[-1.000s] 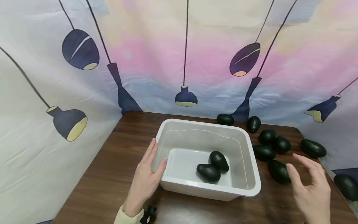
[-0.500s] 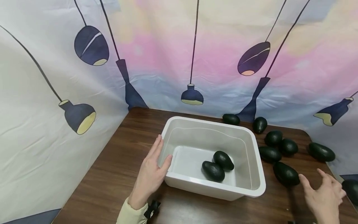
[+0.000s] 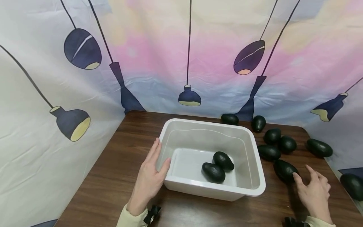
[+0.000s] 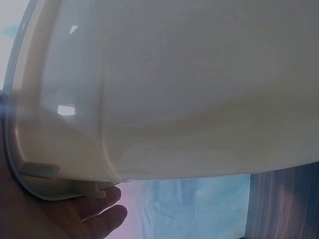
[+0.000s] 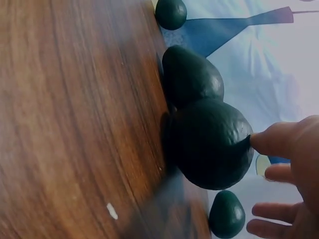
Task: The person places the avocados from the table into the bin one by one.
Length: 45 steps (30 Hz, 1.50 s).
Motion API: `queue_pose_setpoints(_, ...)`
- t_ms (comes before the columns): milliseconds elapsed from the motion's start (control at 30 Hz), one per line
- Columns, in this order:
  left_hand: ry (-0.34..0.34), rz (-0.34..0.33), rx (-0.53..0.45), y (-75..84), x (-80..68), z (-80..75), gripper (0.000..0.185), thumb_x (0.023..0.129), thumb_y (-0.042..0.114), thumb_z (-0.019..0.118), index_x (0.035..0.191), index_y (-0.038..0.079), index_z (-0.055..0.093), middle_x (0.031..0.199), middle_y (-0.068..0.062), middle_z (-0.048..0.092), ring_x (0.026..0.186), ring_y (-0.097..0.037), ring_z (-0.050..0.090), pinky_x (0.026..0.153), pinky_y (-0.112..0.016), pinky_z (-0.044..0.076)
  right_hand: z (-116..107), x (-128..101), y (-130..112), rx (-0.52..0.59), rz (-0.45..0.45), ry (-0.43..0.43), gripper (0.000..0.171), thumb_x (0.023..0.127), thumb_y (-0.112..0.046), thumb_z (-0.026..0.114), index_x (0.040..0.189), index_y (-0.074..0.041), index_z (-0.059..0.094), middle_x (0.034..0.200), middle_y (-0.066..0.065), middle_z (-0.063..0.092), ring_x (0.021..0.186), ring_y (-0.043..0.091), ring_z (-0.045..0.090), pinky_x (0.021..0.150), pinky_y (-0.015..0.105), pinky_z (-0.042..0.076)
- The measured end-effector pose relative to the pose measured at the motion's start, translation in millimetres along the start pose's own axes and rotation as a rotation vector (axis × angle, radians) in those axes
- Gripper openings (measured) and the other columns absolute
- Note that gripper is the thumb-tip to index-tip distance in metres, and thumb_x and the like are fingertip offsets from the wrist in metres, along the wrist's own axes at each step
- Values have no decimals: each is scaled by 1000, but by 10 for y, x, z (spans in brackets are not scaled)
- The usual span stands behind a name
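Underneath everything lies a dark brown wooden table [image 3: 119,176], set into a corner hung with a pastel pink-and-blue backdrop [image 3: 158,56] printed with dark hanging lamps. A white plastic tub [image 3: 256,176] stands mid-table with two dark green avocados [image 3: 218,167] lying side by side and touching on its floor. More loose avocados [image 3: 279,143] are scattered on the wood to the right of the tub, toward the backdrop, and one more [image 3: 352,186] sits near the right edge of the table.

The left wrist view is almost filled by the tub's pale outer wall, so little else shows there beyond a palm and fingertips under the rim. The right wrist view is blurred at the near wood, and its far avocados are partly cut off.

The left hand [image 3: 150,179] rests against the tub's near left corner, fingers straight along the outside wall and the thumb hooked over the rim. The right hand [image 3: 313,189] lies on the table well apart from the left, fingers spread and relaxed; its forefinger tip touches the nearest avocado [image 3: 284,170], which lies on the wood just right of the tub and is not gripped
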<state>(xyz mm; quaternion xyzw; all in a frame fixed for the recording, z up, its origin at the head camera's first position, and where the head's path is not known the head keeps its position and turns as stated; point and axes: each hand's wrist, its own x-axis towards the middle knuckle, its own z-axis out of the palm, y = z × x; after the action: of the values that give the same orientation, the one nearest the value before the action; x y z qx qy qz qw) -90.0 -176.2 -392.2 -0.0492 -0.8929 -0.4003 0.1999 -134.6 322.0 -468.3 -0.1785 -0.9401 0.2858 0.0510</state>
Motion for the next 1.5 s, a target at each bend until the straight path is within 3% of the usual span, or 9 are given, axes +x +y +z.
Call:
queue_pose_setpoints(133, 7, 0, 0, -6, -9, -9, 65, 96, 34, 60, 147, 2, 39, 157, 4, 28, 140, -15, 32, 111, -42, 33, 34, -14, -52, 14, -101, 19, 62, 103, -31, 43, 152, 0, 22, 145, 42, 14, 126, 64, 14, 94, 76, 16)
queue_pose_setpoints(333, 11, 8, -5, -9, -5, -7, 64, 96, 33, 61, 147, 1, 39, 157, 3, 28, 140, -14, 32, 111, -42, 32, 76, -24, -90, 7, -196, 6, 53, 103, -27, 43, 146, 3, 35, 142, 41, 21, 122, 64, 19, 89, 73, 23)
queue_pose_setpoints(667, 19, 13, 1, -14, -10, 0, 65, 96, 35, 60, 146, 0, 40, 157, 4, 28, 140, -14, 31, 111, -41, 32, 180, -42, -123, 16, -171, -14, 82, 94, -45, 60, 144, 10, 29, 134, 44, 28, 120, 61, 28, 92, 73, 29)
queue_pose_setpoints(867, 23, 13, 0, -12, -13, 0, 65, 96, 35, 60, 146, 0, 40, 157, 4, 28, 140, -14, 31, 111, -41, 32, 225, -29, -114, 14, -134, 24, 74, 93, -36, 65, 142, 8, 33, 131, 40, 32, 117, 59, 35, 94, 70, 31)
queue_pose_setpoints(1233, 15, 6, -5, -17, -12, 9, 65, 96, 36, 60, 147, 1, 39, 157, 4, 28, 141, -15, 31, 111, -41, 31, 185, -62, -112, 22, -122, 40, 67, 96, -31, 61, 142, 9, 34, 129, 40, 34, 116, 59, 35, 93, 69, 31)
queue_pose_setpoints(1500, 18, 12, -6, -19, -6, 14, 64, 95, 30, 63, 147, 1, 39, 157, 4, 28, 141, -14, 31, 111, -41, 31, 121, -87, -136, 41, -82, 45, 71, 96, -40, 57, 145, 6, 33, 129, 39, 35, 115, 58, 36, 92, 69, 32)
